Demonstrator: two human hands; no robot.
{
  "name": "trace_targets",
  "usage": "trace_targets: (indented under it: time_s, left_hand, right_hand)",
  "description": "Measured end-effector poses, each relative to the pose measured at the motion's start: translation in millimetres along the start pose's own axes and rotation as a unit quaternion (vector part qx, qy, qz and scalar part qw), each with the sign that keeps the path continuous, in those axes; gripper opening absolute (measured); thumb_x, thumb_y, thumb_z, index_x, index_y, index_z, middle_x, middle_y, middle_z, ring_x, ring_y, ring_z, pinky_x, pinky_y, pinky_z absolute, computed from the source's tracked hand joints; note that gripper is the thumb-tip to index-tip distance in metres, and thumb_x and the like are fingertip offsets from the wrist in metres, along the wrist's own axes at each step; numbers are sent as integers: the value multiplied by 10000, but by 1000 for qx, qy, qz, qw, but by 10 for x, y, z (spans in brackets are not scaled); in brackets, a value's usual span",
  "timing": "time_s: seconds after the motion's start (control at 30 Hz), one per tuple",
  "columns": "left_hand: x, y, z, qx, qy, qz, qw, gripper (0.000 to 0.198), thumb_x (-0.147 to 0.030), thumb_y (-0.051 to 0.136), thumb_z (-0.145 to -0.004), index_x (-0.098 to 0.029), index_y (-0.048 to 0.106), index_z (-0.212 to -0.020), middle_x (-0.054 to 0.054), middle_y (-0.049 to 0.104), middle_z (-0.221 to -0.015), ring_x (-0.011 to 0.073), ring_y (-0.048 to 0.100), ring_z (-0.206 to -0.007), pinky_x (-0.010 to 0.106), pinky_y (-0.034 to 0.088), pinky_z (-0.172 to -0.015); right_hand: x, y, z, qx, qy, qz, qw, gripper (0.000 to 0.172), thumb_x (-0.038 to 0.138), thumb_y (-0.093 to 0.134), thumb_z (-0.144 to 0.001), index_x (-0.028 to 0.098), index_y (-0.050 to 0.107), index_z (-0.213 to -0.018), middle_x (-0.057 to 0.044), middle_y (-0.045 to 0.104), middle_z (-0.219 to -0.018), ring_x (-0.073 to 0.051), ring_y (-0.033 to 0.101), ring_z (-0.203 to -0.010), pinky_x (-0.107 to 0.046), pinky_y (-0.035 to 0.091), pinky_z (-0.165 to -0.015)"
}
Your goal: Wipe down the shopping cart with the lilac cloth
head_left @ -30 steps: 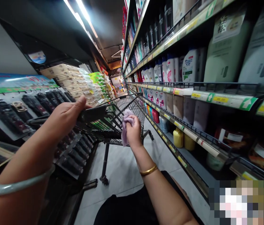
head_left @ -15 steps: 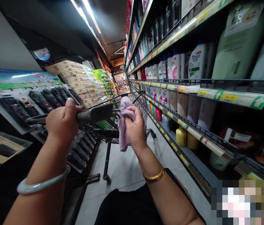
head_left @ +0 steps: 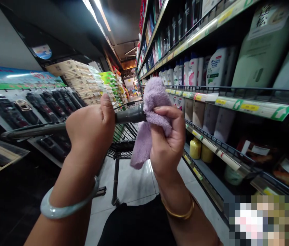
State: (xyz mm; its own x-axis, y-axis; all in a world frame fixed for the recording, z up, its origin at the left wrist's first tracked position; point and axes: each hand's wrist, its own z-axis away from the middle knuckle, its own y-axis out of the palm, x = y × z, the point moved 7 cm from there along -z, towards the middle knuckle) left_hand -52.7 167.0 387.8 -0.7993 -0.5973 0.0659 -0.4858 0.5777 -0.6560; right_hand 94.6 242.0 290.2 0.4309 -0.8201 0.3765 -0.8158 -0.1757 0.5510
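Note:
My left hand [head_left: 90, 123] is wrapped round the dark handle [head_left: 127, 115] of a shopping cart [head_left: 123, 145], thumb up, a pale bangle at the wrist. A fuzzy lilac cloth [head_left: 157, 99] is pinched in my right hand [head_left: 168, 140], which wears a gold bracelet. The cloth is folded over the right end of the handle and covers it; one flap hangs down below. Part of the wire basket shows behind the cloth, and the rest is hidden by my hands.
Shelves [head_left: 262, 106] of shampoo bottles [head_left: 216, 66] run along the right side. On the left hang packaged dark goods [head_left: 39, 106], with stacked packs [head_left: 75, 77] farther on. Grey floor tiles [head_left: 134, 181] lie under the cart. A blurred patch fills the lower right corner.
The cart handle has come closer to me. Both hands appear nearer and farther right, and the cloth has moved up and right, now round the handle's end.

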Motion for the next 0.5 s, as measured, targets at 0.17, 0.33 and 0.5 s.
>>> trace_targets:
  time_s: [0.17, 0.33, 0.5]
  left_hand:
    - [-190, -96, 12, 13, 100, 28, 994, 674, -585, 64, -993, -245, 495, -602, 53, 481, -608, 214, 471, -617, 332, 174, -585]
    - [-118, -115, -97, 37, 230, 62, 971, 695, -748, 116, -923, -255, 537, -671, 54, 568, -720, 223, 538, -720, 329, 270, -623]
    - [74, 48, -152, 94, 173, 0, 980, 759, -861, 108, -822, -267, 551, -658, 35, 557, -640, 210, 503, -601, 326, 220, -561]
  right_hand:
    - [-259, -208, -155, -36, 27, -16, 999, 137, 209, 587, -922, 244, 603, -1053, -18, 604, -1065, -169, 611, -1096, -376, 477, -1076]
    - [-387, -255, -181, -29, 85, -48, 995, 163, 240, 549, -934, 241, 590, -1092, -23, 598, -1105, -177, 610, -1108, -393, 473, -1085]
    - [-169, -238, -161, -34, 0, 8, 999, 146, 218, 548, -950, 249, 585, -1088, -61, 588, -1114, -209, 583, -1147, -404, 465, -1085]
